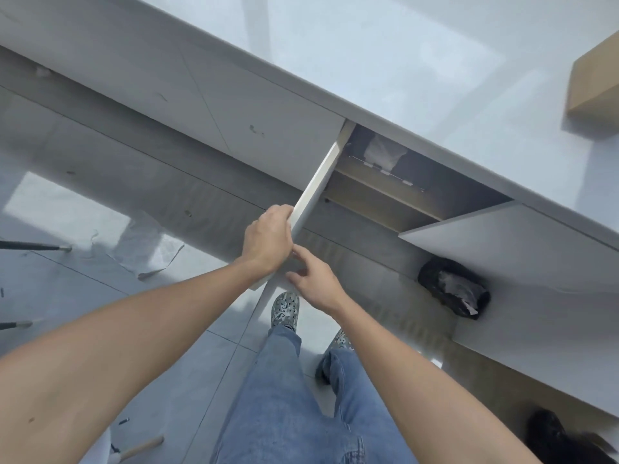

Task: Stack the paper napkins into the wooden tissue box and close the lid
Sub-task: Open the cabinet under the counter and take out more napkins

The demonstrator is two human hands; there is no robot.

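Observation:
I look down at a white counter (385,61) with cabinets under it. My left hand (268,241) grips the edge of an open white cabinet door (318,182). My right hand (315,279) rests with its fingers spread against the door's lower part, just beside the left hand. Inside the open cabinet (418,182) a white crumpled paper bundle (382,152) sits on a shelf; whether it is napkins I cannot tell. A light wooden box (596,85) stands on the counter at the far right, partly cut off by the frame.
A second white cabinet door (502,242) stands open to the right. A black bag (452,286) with white paper lies on the floor below it. Crumpled plastic sheet (147,249) lies on the grey tiles at left. My jeans and patterned shoes (284,309) are below.

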